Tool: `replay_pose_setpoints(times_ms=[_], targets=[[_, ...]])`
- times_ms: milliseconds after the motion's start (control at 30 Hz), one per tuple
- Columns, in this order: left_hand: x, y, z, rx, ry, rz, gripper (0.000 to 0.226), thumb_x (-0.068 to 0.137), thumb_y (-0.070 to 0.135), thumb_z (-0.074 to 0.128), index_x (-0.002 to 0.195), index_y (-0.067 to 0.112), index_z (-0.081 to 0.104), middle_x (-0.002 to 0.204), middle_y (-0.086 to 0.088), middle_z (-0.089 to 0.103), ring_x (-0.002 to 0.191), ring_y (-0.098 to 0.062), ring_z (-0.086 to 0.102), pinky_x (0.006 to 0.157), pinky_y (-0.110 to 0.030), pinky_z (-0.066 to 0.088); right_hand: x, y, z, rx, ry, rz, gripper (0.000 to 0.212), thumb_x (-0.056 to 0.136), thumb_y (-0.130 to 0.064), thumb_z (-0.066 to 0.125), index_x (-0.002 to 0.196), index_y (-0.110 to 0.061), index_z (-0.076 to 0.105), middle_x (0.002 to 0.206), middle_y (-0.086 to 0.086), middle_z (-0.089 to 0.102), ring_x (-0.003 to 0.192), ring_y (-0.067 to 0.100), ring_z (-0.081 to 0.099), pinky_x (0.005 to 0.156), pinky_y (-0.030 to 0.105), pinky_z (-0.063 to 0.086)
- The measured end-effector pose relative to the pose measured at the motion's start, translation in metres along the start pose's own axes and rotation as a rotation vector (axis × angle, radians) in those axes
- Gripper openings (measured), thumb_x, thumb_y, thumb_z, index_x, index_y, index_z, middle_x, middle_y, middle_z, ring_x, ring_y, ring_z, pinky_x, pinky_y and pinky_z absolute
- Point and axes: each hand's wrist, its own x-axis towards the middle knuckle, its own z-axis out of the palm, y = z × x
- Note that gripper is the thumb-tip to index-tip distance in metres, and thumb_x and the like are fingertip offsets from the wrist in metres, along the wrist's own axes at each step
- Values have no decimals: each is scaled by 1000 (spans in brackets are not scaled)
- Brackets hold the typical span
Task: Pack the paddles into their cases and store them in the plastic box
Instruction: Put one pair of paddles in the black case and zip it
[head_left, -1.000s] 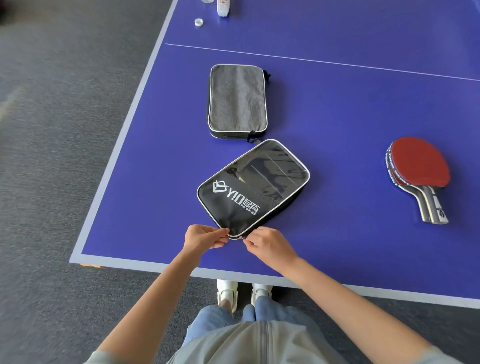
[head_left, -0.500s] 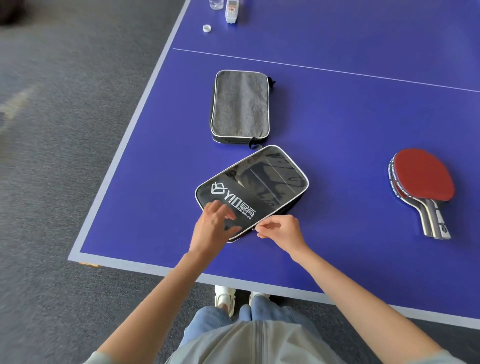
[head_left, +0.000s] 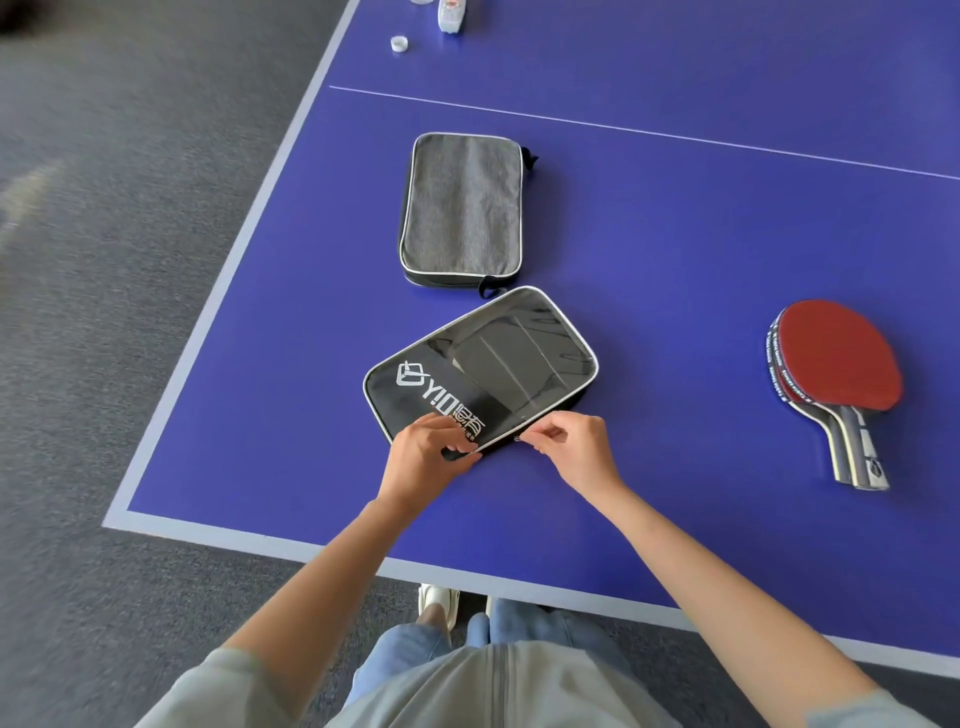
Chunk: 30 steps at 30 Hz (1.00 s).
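A black paddle case with white lettering and a clear window lies slanted on the blue table. My left hand holds the case's near corner, thumb under the edge and fingers on top. My right hand pinches the zipper pull on the case's near edge. A grey fabric case lies flat just behind the black one. Two stacked red paddles rest at the right, handles pointing toward me. No plastic box is in view.
A small white cap and a white bottle sit at the table's far edge. The table's left edge and near edge border grey carpet. My legs and shoes show under the near edge.
My right hand has moved rightward along the case's near edge with the zipper pull. My left hand shifted from pinching the corner to lying over it.
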Motion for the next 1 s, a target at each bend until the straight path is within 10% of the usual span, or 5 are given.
replay_pose_setpoints(times_ms=[533,633,833,1000], targets=[[8,-26,-34,14,-141,43,14,71,17,81,64,16,70,71,7,63,72,-13,54,61,-33,51,19,30,-61,-99,27,-105,7,75,-5,77,73,-1,71,87,0,67,76,2,62,72,13,48],[29,-1,-16,11,-74,115,13,79,28,75,90,22,74,96,4,64,92,-18,54,85,-30,43,18,30,-57,-57,11,-135,7,77,-1,74,74,2,68,119,0,59,104,7,60,87,9,47],[80,35,61,324,-157,-27,46,101,36,28,147,34,23,158,0,14,147,-24,4,118,-44,-1,6,34,-50,-97,5,-192,9,71,-6,79,75,0,73,107,7,70,94,14,67,80,9,50],[77,23,72,561,-118,59,51,98,44,19,148,33,22,158,-2,17,146,-29,13,116,-50,14,9,39,-57,-221,-77,-252,12,78,-10,75,76,-1,68,86,6,65,68,14,60,63,22,51]])
